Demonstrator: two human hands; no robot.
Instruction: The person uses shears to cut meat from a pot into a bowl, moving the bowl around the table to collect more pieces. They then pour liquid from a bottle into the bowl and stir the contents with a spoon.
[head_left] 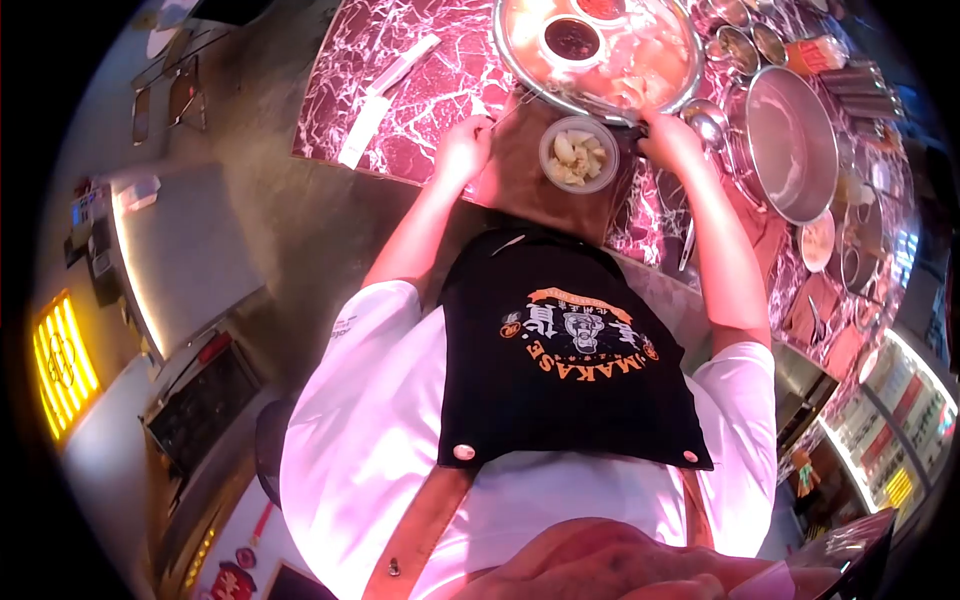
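My left hand [463,150] is closed in a pinch over the marbled table, left of the clear round tub [602,180]. A thin glint shows at its fingertips, too small to name. My right hand [668,143] is curled at the near rim of the large round metal tray [512,68], with something dark at its fingers; I cannot tell what it is. Pale, chunky pieces [577,158] fill the tub, which stands between my hands on a brown board [520,185]. In the tray are a bowl of dark sauce [572,40], a bowl of red stuff [600,6] and pale, glossy food [630,75].
A deep steel pot [790,145] stands right of my right hand, with a ladle [706,122] beside it. Small metal bowls [738,48] crowd the back right. A long white strip [366,130] lies at the left. The table's front edge runs before my apron.
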